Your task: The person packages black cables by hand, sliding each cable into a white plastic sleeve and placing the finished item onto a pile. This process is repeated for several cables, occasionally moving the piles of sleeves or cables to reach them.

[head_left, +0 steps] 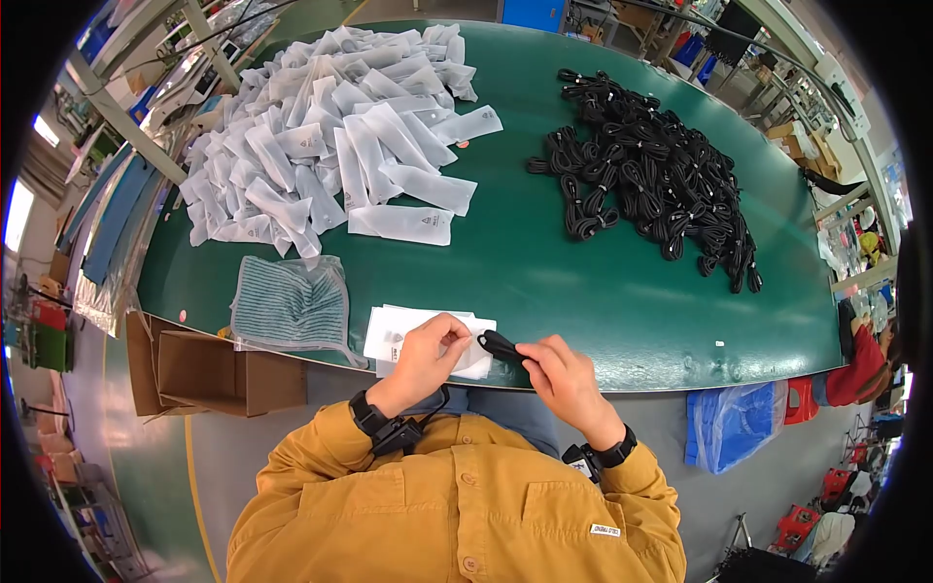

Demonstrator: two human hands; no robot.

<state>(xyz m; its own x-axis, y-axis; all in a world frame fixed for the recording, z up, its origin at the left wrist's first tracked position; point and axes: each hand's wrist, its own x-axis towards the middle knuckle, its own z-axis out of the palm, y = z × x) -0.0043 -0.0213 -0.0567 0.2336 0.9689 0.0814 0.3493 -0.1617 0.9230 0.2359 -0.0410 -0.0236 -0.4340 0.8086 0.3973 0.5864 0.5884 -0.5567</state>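
Observation:
Close to the table's near edge, my right hand [566,381] pinches a coiled black cable [501,347], its looped end pointing left. Just left of it, my left hand [426,354] has thumb and forefinger together at the edge of a frosted plastic bag [474,363]. The cable's tip is close to this bag; whether it is inside the mouth I cannot tell. Under and behind my left hand lies a small stack of flat white bags [387,323] with dark print.
A large heap of frosted bags [330,136] covers the table's far left. Bundled black cables [651,165] are piled at the right. A striped teal cloth [292,303] lies near the left edge. Cardboard boxes [204,371] stand below left, a blue plastic-lined bin [734,428] below right.

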